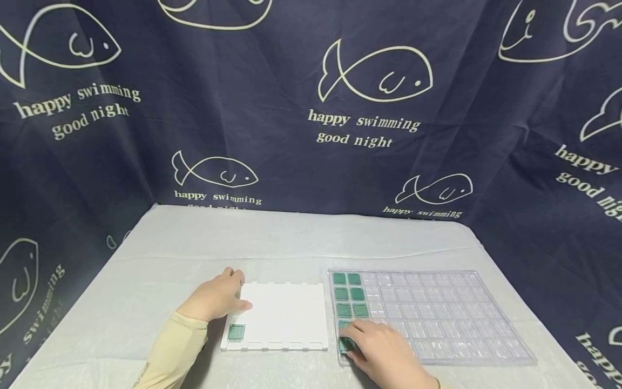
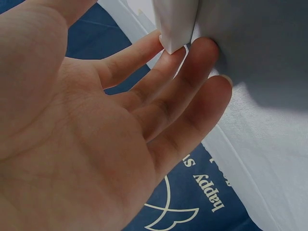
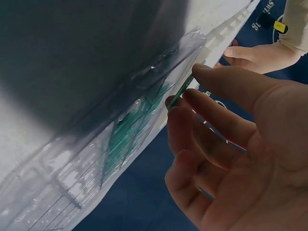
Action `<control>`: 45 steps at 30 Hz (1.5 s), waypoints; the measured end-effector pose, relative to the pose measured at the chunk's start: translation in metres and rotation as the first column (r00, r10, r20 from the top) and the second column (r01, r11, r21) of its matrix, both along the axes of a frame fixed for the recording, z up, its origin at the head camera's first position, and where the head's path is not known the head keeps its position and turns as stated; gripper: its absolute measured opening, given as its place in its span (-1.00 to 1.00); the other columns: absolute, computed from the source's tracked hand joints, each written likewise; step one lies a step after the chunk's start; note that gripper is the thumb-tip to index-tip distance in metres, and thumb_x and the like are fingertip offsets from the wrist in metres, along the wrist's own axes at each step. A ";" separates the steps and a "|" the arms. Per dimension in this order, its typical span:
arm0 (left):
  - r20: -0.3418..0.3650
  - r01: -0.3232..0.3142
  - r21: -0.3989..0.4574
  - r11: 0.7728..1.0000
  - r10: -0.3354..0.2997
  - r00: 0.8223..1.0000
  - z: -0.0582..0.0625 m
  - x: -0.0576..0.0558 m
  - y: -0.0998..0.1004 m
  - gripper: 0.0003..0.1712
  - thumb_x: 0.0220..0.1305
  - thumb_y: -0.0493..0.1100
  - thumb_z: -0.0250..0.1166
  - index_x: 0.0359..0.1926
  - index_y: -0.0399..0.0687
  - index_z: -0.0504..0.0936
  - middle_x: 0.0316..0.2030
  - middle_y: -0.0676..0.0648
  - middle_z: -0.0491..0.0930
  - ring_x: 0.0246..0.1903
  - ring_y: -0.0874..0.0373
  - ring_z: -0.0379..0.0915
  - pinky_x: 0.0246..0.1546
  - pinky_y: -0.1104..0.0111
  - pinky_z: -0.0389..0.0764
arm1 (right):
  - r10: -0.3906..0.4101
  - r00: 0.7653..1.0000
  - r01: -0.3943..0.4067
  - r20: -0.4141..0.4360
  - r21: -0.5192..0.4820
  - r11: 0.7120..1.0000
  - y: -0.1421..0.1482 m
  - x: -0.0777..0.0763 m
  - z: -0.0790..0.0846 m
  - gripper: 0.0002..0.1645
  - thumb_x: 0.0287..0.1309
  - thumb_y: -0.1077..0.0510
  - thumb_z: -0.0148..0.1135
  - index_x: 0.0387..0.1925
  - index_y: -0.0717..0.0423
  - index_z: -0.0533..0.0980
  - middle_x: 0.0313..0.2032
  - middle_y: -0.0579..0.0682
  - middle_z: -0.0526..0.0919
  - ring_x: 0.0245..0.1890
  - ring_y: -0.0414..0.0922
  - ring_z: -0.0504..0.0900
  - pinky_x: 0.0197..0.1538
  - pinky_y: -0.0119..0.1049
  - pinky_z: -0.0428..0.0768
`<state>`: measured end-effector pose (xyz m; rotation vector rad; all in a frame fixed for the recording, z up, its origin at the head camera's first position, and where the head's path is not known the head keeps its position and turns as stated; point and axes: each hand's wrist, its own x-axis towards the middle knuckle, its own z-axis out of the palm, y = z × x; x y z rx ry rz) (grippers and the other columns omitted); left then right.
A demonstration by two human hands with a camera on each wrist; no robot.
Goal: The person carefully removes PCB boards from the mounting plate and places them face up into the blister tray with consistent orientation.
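Note:
My left hand (image 1: 217, 296) rests at the left edge of a white board (image 1: 284, 313), its thumb over the top face. In the left wrist view, nearly straight fingers touch the board's edge (image 2: 177, 21). A square green circuit board (image 1: 236, 332) lies at the white board's near left corner. My right hand (image 1: 381, 346) is over the near left part of a clear plastic compartment tray (image 1: 447, 324). In the right wrist view, its thumb and fingertips pinch a thin green circuit board (image 3: 182, 90), seen edge-on and tilted.
Several green circuit boards (image 1: 357, 294) sit in the tray's two leftmost columns. Bare compartments (image 1: 437, 295) stretch to the right. A pale cloth (image 1: 282, 237) covers the table. Dark blue fish-print curtains (image 1: 272, 97) stand behind and at both sides.

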<state>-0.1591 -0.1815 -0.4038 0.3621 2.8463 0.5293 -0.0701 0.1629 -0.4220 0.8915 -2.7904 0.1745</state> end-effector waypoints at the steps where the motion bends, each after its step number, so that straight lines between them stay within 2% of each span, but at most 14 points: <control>1: -0.001 0.001 0.001 1.000 -0.001 1.000 0.000 0.000 0.000 -0.36 0.11 0.07 0.52 0.04 -0.23 0.51 -0.16 -0.14 0.48 -0.32 0.07 0.44 -0.20 0.03 0.61 | 0.002 1.000 -0.002 0.009 -0.004 1.000 0.001 0.000 0.000 -0.61 -0.05 0.06 0.58 -0.12 -0.10 0.67 -0.21 -0.23 0.71 -0.24 -0.20 0.73 -0.19 -0.28 0.69; 7: -0.004 0.006 -0.001 1.000 -0.006 1.000 0.000 -0.001 -0.001 -0.35 0.12 0.07 0.52 0.05 -0.24 0.51 -0.17 -0.13 0.48 -0.33 0.08 0.43 -0.21 0.04 0.61 | 0.019 0.998 -0.018 0.060 -0.027 0.999 0.005 0.001 -0.002 -0.61 -0.05 0.10 0.58 -0.12 -0.08 0.67 -0.21 -0.24 0.72 -0.27 -0.24 0.72 -0.23 -0.32 0.68; 33: -0.012 0.009 -0.005 1.000 -0.009 1.000 0.000 0.000 -0.001 -0.36 0.11 0.08 0.52 0.04 -0.24 0.52 -0.18 -0.13 0.47 -0.33 0.08 0.45 -0.21 0.03 0.62 | 0.057 0.998 -0.057 0.011 -0.030 0.998 0.009 0.001 -0.006 -0.62 -0.08 0.13 0.59 -0.15 -0.07 0.68 -0.24 -0.24 0.70 -0.31 -0.26 0.69 -0.28 -0.35 0.64; 45: -0.011 0.003 -0.007 1.000 -0.004 1.000 0.001 0.001 0.001 -0.37 0.11 0.07 0.52 0.03 -0.24 0.51 -0.20 -0.12 0.46 -0.35 0.08 0.43 -0.21 0.04 0.61 | 0.041 0.998 -0.040 0.049 -0.024 0.999 0.009 0.001 -0.005 -0.66 -0.06 0.11 0.59 -0.18 -0.04 0.70 -0.21 -0.23 0.72 -0.27 -0.23 0.72 -0.23 -0.35 0.68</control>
